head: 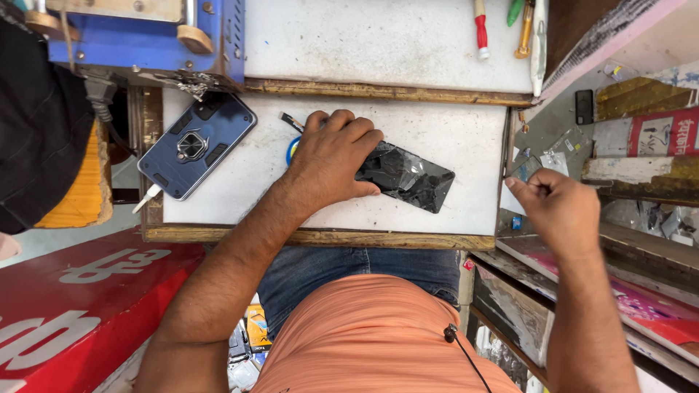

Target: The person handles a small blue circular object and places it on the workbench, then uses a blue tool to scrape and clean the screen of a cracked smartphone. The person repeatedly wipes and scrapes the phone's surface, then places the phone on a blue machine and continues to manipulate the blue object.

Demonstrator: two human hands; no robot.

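**Phone pinned flat on the white worktop**

Head view, left to right: a red sign with white lettering (pixel 80 306) lies below the worktop's left edge. Near the worktop's (pixel 466 116) left edge rests a blue phone in a ringed case (pixel 195 145), a white cable plugged into it. At the middle, the left hand (pixel 331 161) presses palm-down, fingers together and curled, on one end of a black phone (pixel 408 176) wrapped in glossy film, lying askew toward the right edge. It looks thin, stiff, slippery and probably fragile; its long edges seem the safest hold. Past the right edge, the right hand (pixel 557 207) pinches something small that I cannot make out. Beyond it, flat cartons (pixel 648 135) in red, gold and white lie stacked.
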